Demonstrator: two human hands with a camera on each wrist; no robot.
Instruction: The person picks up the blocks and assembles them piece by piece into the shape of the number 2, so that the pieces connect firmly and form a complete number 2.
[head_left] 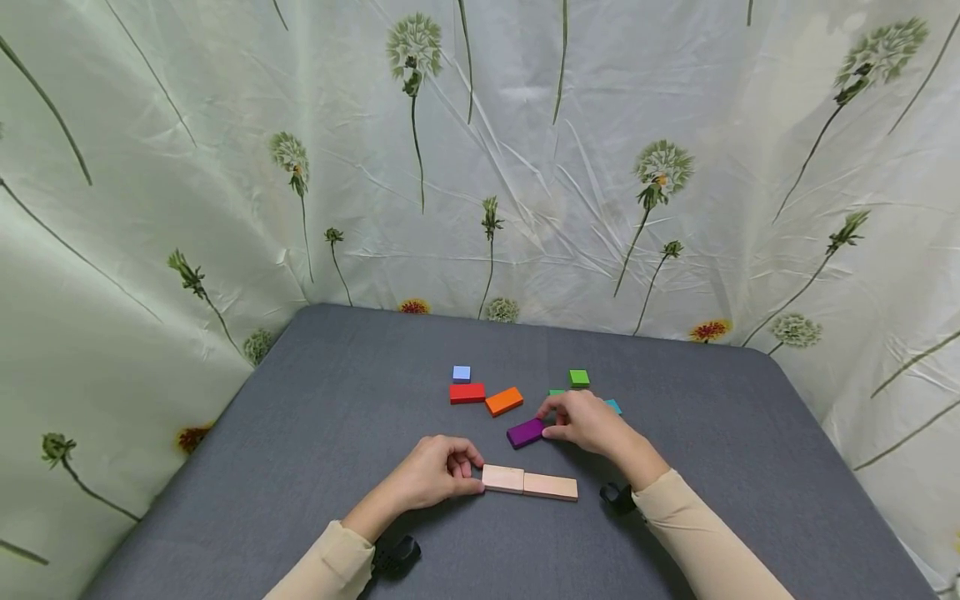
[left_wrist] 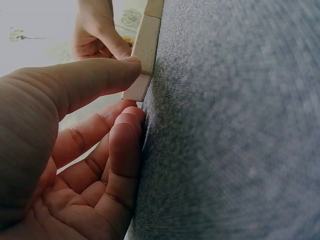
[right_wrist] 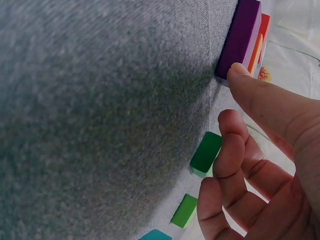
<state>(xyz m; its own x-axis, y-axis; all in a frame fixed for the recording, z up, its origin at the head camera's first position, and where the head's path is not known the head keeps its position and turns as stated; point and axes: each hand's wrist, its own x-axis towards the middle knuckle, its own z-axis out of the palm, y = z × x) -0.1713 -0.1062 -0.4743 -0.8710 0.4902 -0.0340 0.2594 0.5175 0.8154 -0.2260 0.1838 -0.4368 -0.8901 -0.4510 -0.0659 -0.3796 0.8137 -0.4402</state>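
Two pale wooden blocks lie end to end on the grey table; the left one (head_left: pixel 502 478) has its outer end pinched between thumb and index finger of the left hand (head_left: pixel 431 473). That thumb (left_wrist: pixel 125 75) lies against the wooden block (left_wrist: pixel 145 47) in the left wrist view. Farther back and to the right, the right hand (head_left: pixel 592 423) pinches the right end of a purple block (head_left: pixel 525 433). The right wrist view shows the thumb on the end of the purple block (right_wrist: pixel 239 40), the other fingers curled below and the index fingertip partly hidden.
Behind the purple block lie an orange block (head_left: pixel 504 402), a red block (head_left: pixel 467 393) and a light blue block (head_left: pixel 462 374). Beyond the right hand are a light green block (head_left: pixel 578 377), a darker green block (right_wrist: pixel 206 152) and a teal block (head_left: pixel 613 406). Flowered cloth (head_left: pixel 525 167) hangs behind the table (head_left: pixel 337 375).
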